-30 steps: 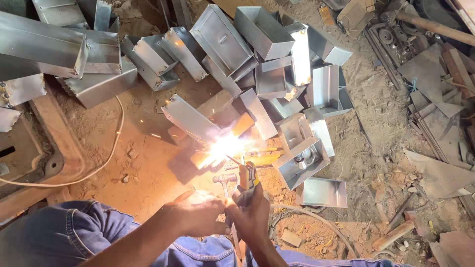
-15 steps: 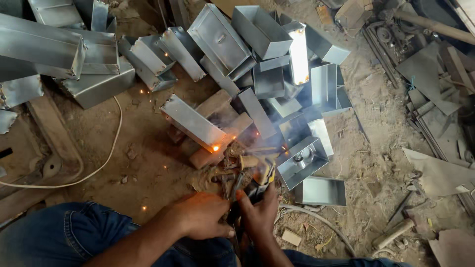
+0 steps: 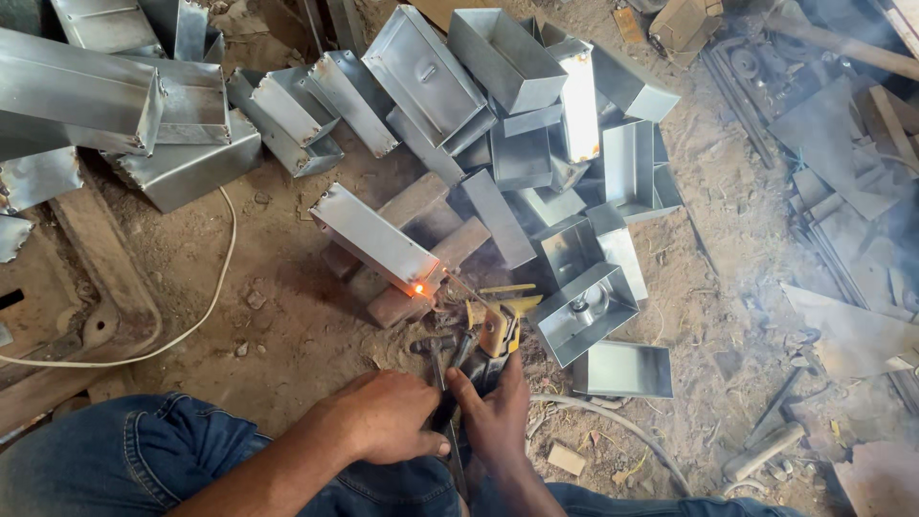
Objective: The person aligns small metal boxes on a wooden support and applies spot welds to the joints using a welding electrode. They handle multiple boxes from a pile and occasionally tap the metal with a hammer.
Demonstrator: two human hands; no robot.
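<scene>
Both hands sit low in the frame, close together over the person's denim-clad knees (image 3: 124,460). The right hand (image 3: 498,416) is clenched round the yellow-handled electrode holder (image 3: 496,335), whose thin rod runs up and to the left toward a small orange glow (image 3: 418,288) on the near corner of a long galvanised steel box (image 3: 373,237). The left hand (image 3: 388,418) curls against the holder's grip just beside the right, fingers closed, steadying it. That box lies tilted across two bricks (image 3: 431,273), its long axis slanting from upper left down to lower right, so the hot corner is the end nearest the hands, up and a little left of them. The right hand is the nearer one along the rod's line. Behind stands a heap of finished metal boxes (image 3: 507,57), one open tray (image 3: 582,311) right of the holder, a white cable (image 3: 206,316) looping over the dirt floor (image 3: 287,325), and thin smoke at the far right.
</scene>
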